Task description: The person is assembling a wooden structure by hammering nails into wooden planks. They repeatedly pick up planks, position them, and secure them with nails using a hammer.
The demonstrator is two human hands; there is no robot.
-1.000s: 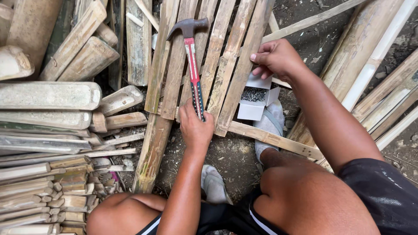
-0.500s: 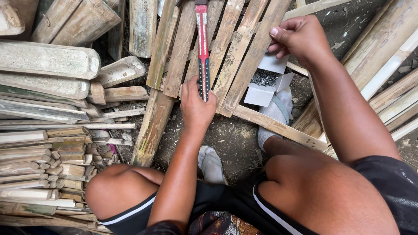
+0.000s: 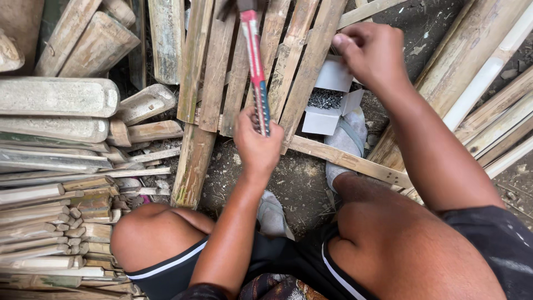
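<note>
While squatting over a rough panel of bamboo slats (image 3: 261,72) laid on bare ground at upper centre of frame: left hand (image 3: 256,145) clamped on the grip of a hammer (image 3: 256,72), red-and-blue handle running straight up the frame, head cut off by the top edge. Right hand (image 3: 373,51) at upper right, fingertips pinched together over the right-hand slat (image 3: 311,66); probably on a nail, too small to confirm. Judged mid-job: several slats already lying side by side across a diagonal crosspiece (image 3: 350,161); which ones are fastened cannot be told, no nail heads clearly visible. Rightmost slat apparently the one in hand. Plenty of stock left: split bamboo pieces (image 3: 55,139) stacked along the left edge, longer poles (image 3: 488,72) at right. Only package in view: small white cardboard box (image 3: 332,100), flaps open, just right of the slats and below the right hand, dark nails heaped inside, resting against a grey shoe (image 3: 350,139). No label or sign legible anywhere.
</note>
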